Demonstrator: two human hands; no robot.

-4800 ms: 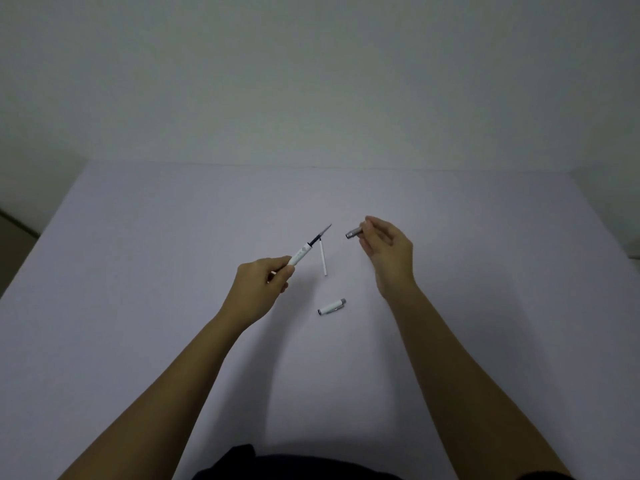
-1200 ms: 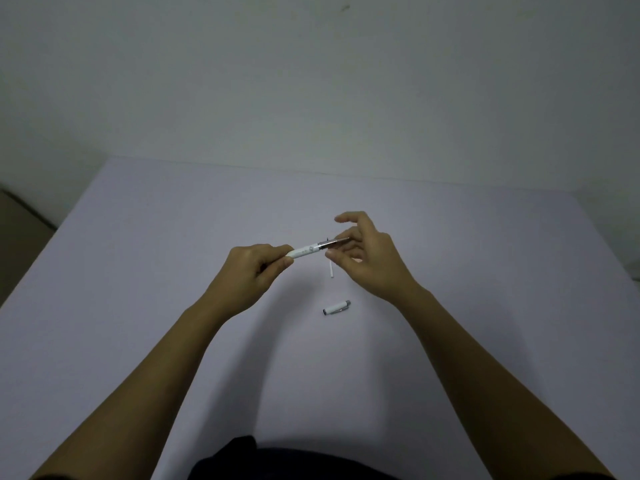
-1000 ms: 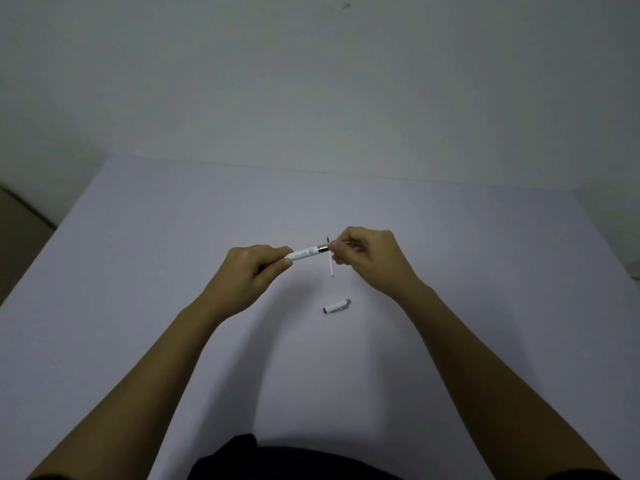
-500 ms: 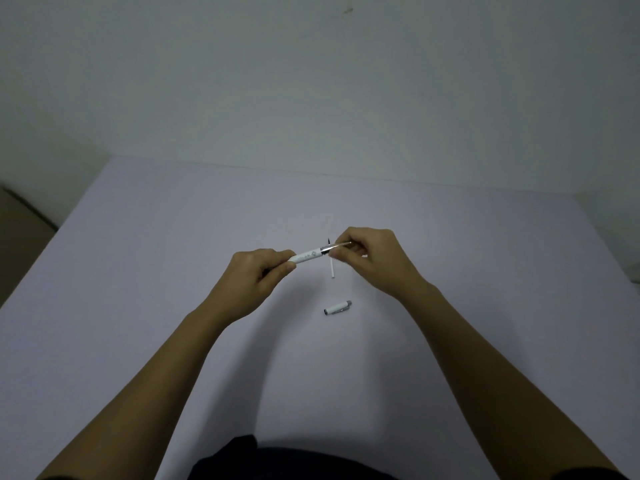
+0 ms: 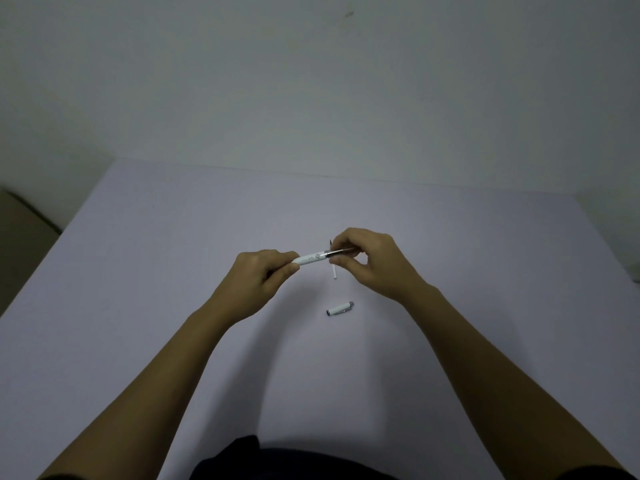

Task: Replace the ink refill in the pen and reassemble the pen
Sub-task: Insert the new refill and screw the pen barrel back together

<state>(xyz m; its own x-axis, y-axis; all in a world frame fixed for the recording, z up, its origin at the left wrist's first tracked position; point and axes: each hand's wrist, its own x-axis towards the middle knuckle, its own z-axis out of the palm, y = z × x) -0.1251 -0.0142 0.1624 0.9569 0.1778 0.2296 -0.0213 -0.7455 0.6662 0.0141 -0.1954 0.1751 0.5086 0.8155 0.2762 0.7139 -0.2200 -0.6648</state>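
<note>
Now twisting the grey metal tip (image 5: 341, 251) onto the white plastic pen barrel (image 5: 310, 259), right hand (image 5: 374, 263) pinching, left hand (image 5: 258, 282) gripping; nearly reassembled.

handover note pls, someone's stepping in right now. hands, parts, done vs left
Left hand: shut on the white pen barrel, held above the table.
Right hand: fingers pinched on the metal tip section, which meets the barrel's front end.
On the table: a spare refill, partly hidden behind the hands, and the pen cap, nearer the body.
Done: tip section is on the barrel; how tight it sits cannot be told.
Left: finish seating the tip, then fit the cap.
</note>
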